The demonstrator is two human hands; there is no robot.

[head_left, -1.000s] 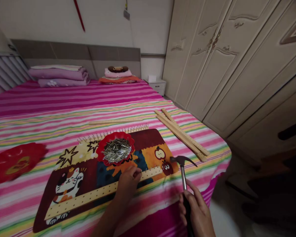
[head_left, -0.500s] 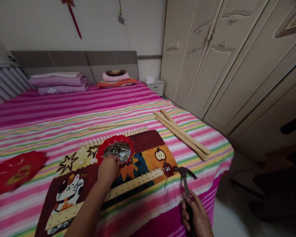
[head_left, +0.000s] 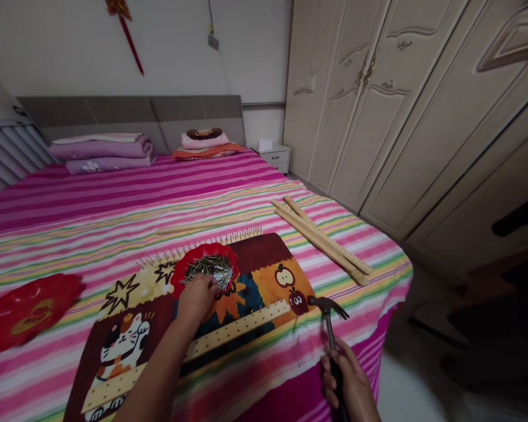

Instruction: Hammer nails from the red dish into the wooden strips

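We note the main change first: a second ago our left hand [head_left: 199, 293] was at the pale wooden strip [head_left: 237, 328] with rows of dark holes; now it is at the scalloped red bowl [head_left: 205, 251] of loose silvery metal nails [head_left: 217, 268]. Against the half-second-old view, we record almost no movement.

Left fingers: curled in close together over the bowl's near side, touching the heap. Tips hidden; we cannot tell whether a nail is pinched.

Right hand [head_left: 349, 375]: fingers wrapped around the black grip of the claw hammer [head_left: 329, 319], grip closed, metal head up by the printed apple at the mat's right edge.

The strip lies along the near part of the patterned, multicoloured mat [head_left: 261, 249], partly hidden under our left forearm, a few nails standing near its right end. The bowl sits on the mat, beyond the strip. Along the mat's far edge, a nail-studded wooden strip [head_left: 242, 235]. Right of the mat, overlapping pale wooden strips [head_left: 319, 235]; left, a glossy red dish [head_left: 30, 302], all on the striped bedcover [head_left: 365, 240].
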